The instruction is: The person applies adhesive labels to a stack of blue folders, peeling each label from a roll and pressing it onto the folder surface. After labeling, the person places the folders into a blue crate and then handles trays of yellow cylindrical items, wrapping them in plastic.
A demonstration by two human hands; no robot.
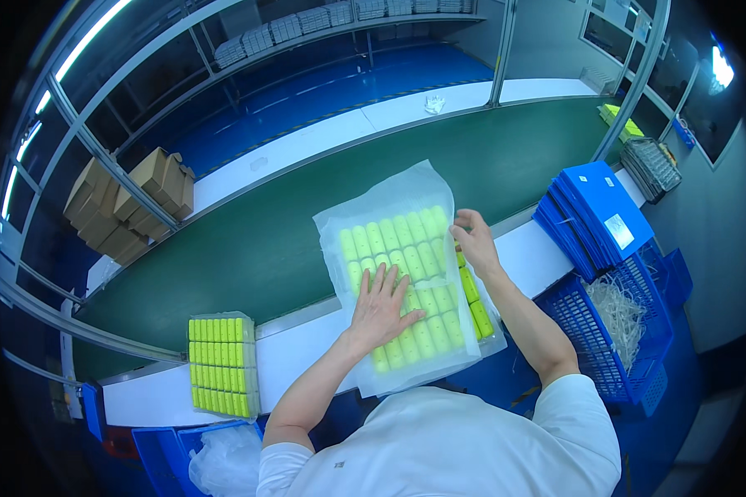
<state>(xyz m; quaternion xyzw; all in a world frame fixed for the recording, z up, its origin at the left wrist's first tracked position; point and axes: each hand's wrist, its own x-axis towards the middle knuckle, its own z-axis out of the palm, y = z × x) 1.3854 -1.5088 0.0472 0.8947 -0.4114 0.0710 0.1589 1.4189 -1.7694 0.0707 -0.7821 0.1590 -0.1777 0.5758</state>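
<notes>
A translucent white sheet (427, 178) lies over a transparent tray (492, 341) in front of me, at the near edge of the green belt. Rows of yellow-green cylindrical pieces (476, 302) fill that tray; they show through the sheet, and a strip on the right is uncovered. My left hand (381, 308) rests on top of the sheet, open, fingers spread. At the sheet's far right edge, my right hand (476, 242) has its fingers bent and closed on that edge. The fingertips are partly hidden.
Left is another tray of yellow-green pieces (221, 364) on the white ledge (145, 396). Right are a stack of blue boards (593, 211) and a blue basket of translucent strips (576, 319). Cardboard boxes (153, 186) stand far left; below, a blue bin holds plastic bags (225, 462).
</notes>
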